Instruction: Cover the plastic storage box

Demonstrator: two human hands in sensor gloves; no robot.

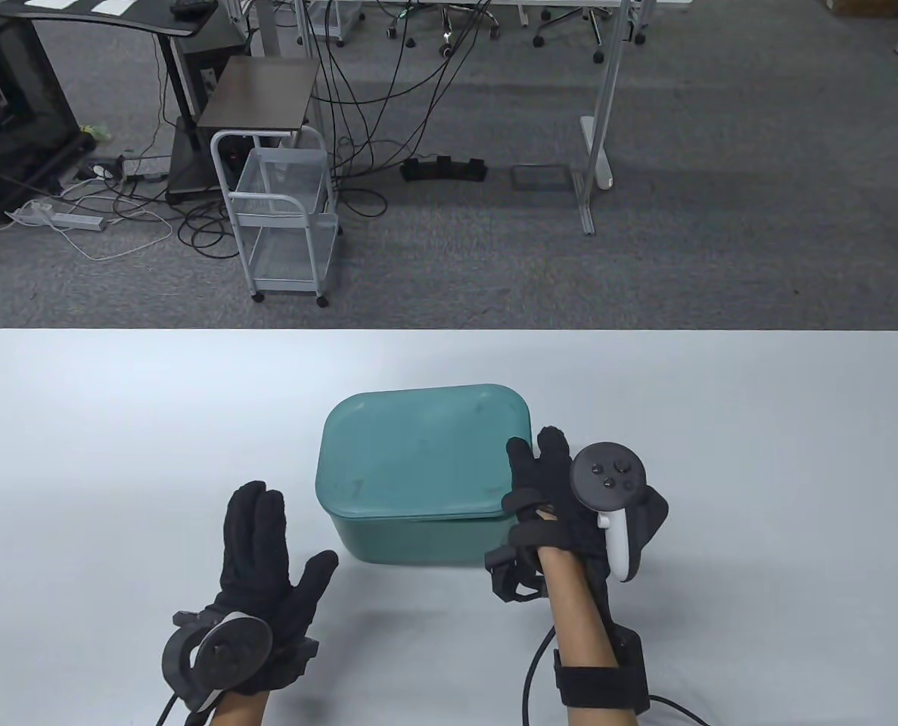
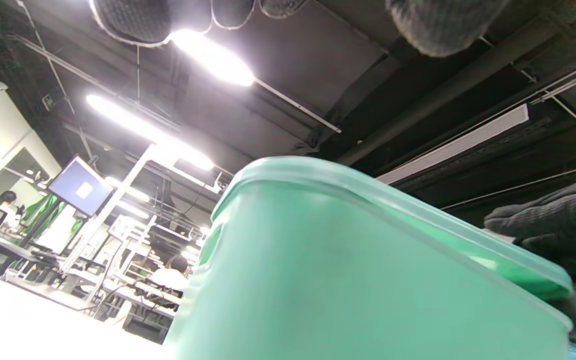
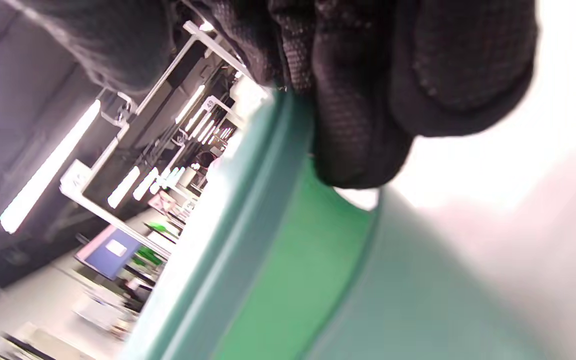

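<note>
Green lid [image 1: 424, 452] sits atop storage box [image 1: 418, 538].

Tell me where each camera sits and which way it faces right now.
Table view: high, looking down at the table, lidded box, both hands.
Left wrist view: low beside the box, tilted up toward the ceiling; left hand fingertips at top.
Right wrist view: rolled sideways at the lid edge; right hand fingers on it.
All share the box.

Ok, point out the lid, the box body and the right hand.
lid [image 1: 426, 454], table view, middle of its top.
box body [image 1: 411, 541], table view, near wall below the lid.
right hand [image 1: 551, 484], table view, glove at the lid's right edge.
</note>
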